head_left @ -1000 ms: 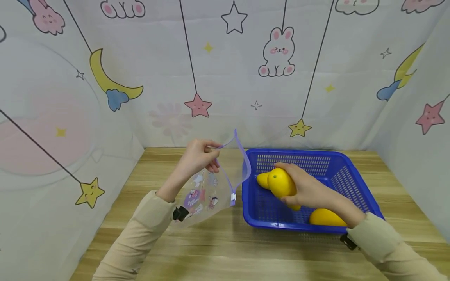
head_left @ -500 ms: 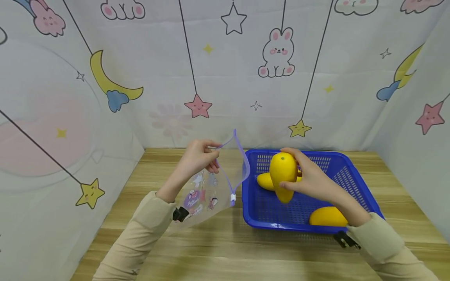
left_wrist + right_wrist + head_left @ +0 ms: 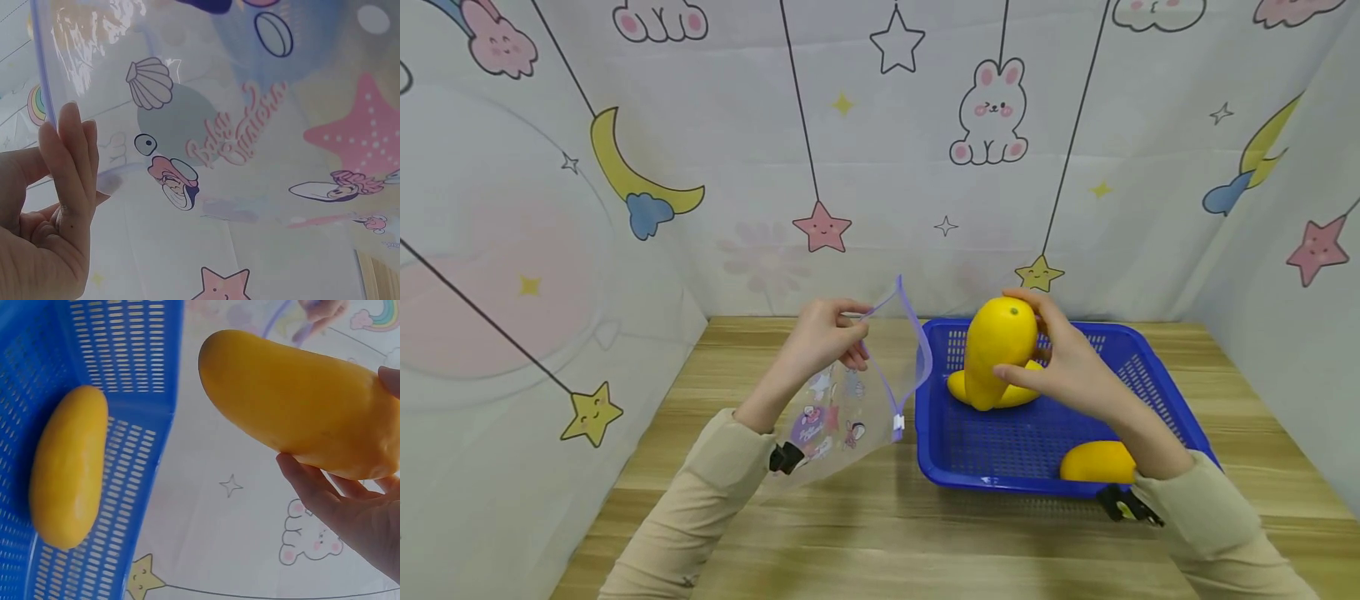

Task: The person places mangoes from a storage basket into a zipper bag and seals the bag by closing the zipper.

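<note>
My left hand [image 3: 835, 333] pinches the edge of a clear zip bag [image 3: 842, 425] with a purple rim and a white slider. The bag's mouth gapes toward the right, and its printed side with shells and a starfish fills the left wrist view. Above the blue basket [image 3: 958, 479], my right hand [image 3: 1067, 358] grips a yellow mango [image 3: 1000, 342], stem end up, between thumb and fingers. Behind it, another mango [image 3: 1022, 397] lies in the basket, partly covered. A further mango [image 3: 1097, 462] rests by the basket's near right side, partly behind the right wrist.
The basket has slotted walls and stands on a wood-grain table [image 3: 820, 542], close to the right of the bag. White printed curtains [image 3: 880, 167] with stars, moons and bunnies hang at the back and both sides of the table.
My right hand has lifted the mango up out of the basket and turned it more upright. My left hand and the bag have stayed almost still.
</note>
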Demonstrator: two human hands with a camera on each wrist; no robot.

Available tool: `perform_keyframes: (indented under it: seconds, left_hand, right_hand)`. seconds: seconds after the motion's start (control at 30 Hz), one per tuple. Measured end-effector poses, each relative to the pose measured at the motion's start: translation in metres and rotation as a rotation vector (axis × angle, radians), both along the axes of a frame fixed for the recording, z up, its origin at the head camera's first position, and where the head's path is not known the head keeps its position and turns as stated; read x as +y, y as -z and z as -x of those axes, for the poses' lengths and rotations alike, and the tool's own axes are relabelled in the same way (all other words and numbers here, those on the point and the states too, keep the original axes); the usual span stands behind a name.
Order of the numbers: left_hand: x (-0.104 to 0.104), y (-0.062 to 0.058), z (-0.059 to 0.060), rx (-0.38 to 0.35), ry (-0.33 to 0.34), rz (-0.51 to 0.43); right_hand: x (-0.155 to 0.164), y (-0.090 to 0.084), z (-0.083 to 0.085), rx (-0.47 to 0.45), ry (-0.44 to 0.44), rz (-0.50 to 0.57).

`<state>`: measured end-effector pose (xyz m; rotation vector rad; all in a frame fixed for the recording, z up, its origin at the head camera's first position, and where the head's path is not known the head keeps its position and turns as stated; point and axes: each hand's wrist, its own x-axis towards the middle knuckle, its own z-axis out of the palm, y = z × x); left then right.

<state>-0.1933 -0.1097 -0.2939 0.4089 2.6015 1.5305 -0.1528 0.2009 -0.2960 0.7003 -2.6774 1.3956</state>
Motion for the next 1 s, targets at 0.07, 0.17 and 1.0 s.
perform_keyframes:
  seconds: [0.07,0.17,1.0]
  left_hand:
    - [0.001,0.000,0.000,0.004,0.003,0.004]
    - [0.001,0.000,0.000,0.008,0.006,0.011]
    - [0.010,0.003,-0.001,0.033,-0.015,0.028]
  right_hand:
    - [-0.003,-0.005,0.000,0.003,0.001,0.032]
    - [-0.007,-0.013,-0.001,0.009,-0.001,0.081]
    - [-0.047,-0.016,0.013,-0.064,-0.035,0.269]
